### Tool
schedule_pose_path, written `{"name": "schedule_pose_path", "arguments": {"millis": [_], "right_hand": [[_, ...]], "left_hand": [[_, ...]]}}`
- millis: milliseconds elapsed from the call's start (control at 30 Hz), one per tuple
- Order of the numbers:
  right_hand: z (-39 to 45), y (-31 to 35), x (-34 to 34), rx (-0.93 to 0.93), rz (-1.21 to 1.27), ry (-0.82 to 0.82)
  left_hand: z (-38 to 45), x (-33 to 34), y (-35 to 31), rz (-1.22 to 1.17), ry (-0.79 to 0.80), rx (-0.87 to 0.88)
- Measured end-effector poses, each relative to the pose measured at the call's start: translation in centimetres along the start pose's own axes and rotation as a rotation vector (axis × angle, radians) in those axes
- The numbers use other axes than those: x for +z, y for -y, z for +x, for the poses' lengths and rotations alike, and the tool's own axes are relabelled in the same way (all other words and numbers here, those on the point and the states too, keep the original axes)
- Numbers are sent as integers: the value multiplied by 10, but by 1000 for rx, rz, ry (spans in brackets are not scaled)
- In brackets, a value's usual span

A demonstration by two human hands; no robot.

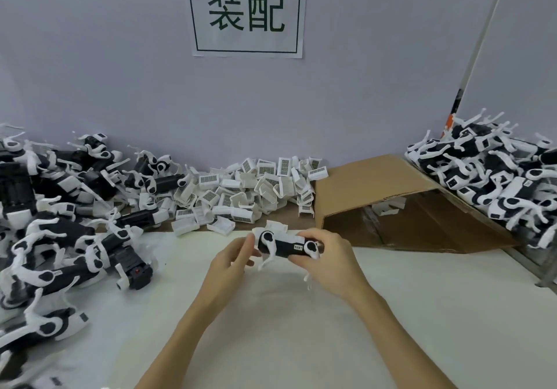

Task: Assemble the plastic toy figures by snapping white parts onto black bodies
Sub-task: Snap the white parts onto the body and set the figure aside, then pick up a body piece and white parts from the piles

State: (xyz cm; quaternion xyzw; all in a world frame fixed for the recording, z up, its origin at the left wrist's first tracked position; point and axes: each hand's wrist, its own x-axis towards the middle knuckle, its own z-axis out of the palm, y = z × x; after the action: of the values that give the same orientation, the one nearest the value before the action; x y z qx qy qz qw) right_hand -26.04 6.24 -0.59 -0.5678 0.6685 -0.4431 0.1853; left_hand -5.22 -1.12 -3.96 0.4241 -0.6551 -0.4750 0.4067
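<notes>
both hands on one toy figure, held just above the tabletop

the left hand (232,260) pinches the left end of the toy figure (286,245), thumb and fingers curled on it, while the right hand (327,257) wraps over its right end. the black body sits level between them, white legs hanging down, a white part (275,226) seated along its top edge. straight beyond the hands, against the wall, lies a heap of loose white parts (250,191). far out past the left hand sprawls a pile of black-and-white figures (60,222); beyond the right hand a flattened cardboard box (401,204), and further right another pile of figures (497,174). the white tabletop (301,328) stretches under both forearms.
</notes>
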Motion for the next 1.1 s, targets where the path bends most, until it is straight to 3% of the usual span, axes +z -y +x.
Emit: {"name": "schedule_pose_path", "arguments": {"millis": [133,233,267,333,367,433,600,833,967,1100], "right_hand": [[64,24,-76,202,809,-80],[104,32,-147,172,1448,-444],[110,28,-162,119,1556,-576],[109,14,-167,90,1532,-704],[103,6,-156,117,1449,-686],[84,-7,-118,144,1310,-555],[29,-17,-28,208,1194,-247],[3,-32,23,317,903,-71],[1,-35,29,305,868,-23],[0,-36,32,290,861,-1]], "left_hand": [[7,-8,0,-21,-167,55],[9,-13,2,3,-268,67],[10,-16,2,24,-292,70],[15,-20,5,70,-352,88],[17,-21,6,103,-386,101],[21,-25,10,209,-479,150],[26,-54,29,809,-874,209],[18,-80,41,1367,-608,-289],[18,-80,34,1313,-611,-198],[17,-72,29,1079,-587,-44]]}}
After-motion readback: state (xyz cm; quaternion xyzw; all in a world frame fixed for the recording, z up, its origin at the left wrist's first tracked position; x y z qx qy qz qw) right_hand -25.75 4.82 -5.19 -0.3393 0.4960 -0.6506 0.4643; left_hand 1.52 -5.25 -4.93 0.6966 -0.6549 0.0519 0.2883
